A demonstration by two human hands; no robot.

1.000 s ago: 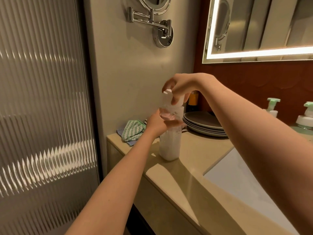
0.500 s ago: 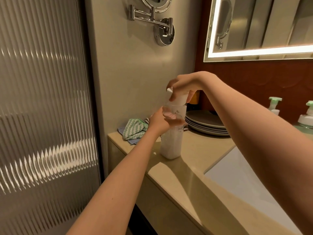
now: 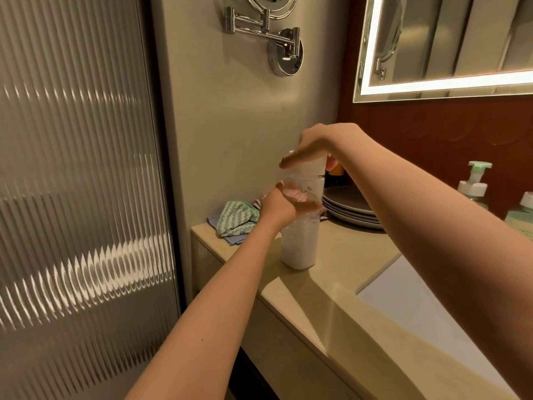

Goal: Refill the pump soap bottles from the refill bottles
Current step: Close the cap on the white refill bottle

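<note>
Behind the clear pump bottle [image 3: 300,243], which stands near the left end of the beige counter [image 3: 346,255], lie stacked grey plates [image 3: 346,207] and a green zigzag cloth [image 3: 236,217]. A green-topped dispenser [image 3: 474,186] stands well apart, beyond the sink [image 3: 418,307]. The left hand [image 3: 281,207] grips the bottle's middle, hiding its label (something pink shows). The right hand [image 3: 317,145] clasps the white pump cap [image 3: 310,168], covering most of its spout.

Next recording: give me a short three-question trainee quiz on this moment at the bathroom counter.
1. True or false: the clear bottle lies on its side.
2. What does the left hand grip? A) the bottle's body B) the plates C) the cloth
3. Fill in: the right hand is on the bottle's white ___.
Key: 1 false, it stands upright; 2 A; 3 cap.
</note>
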